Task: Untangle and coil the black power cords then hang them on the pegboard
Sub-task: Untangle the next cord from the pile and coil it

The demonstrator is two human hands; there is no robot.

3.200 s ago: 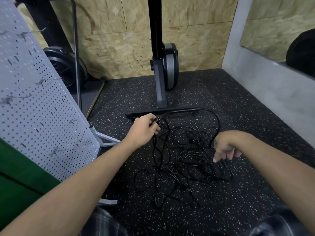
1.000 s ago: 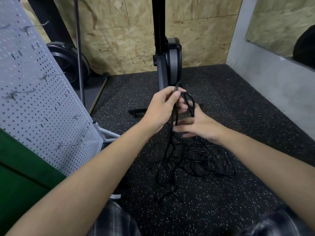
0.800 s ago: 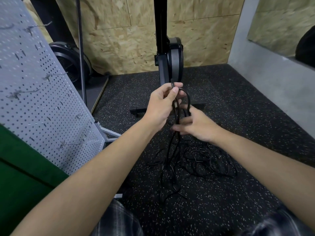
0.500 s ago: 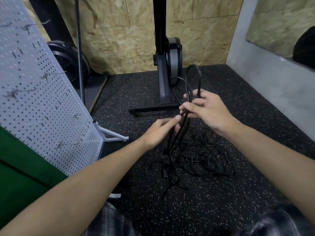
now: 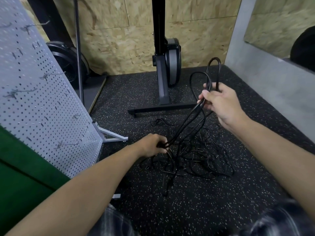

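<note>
In the head view, the black power cords (image 5: pixel 201 155) lie mostly as a loose tangle in the middle of the speckled floor (image 5: pixel 187 205), well short of its far edge. The right hand (image 5: pixel 219 103) is raised with its fingers curled round a few gathered loops. The left hand (image 5: pixel 153 145) is low at the near side of the pile, gripping the strands that run down from the right hand. To do this step well, the left hand would likely feed one strand at a time, keeping it lightly taut, so each new loop matches the others and knots shake free. The pegboard (image 5: pixel 34 99), with bare hooks (image 5: pixel 66 143), stands along the floor's left edge. No brand, label or writing can be read.
</note>
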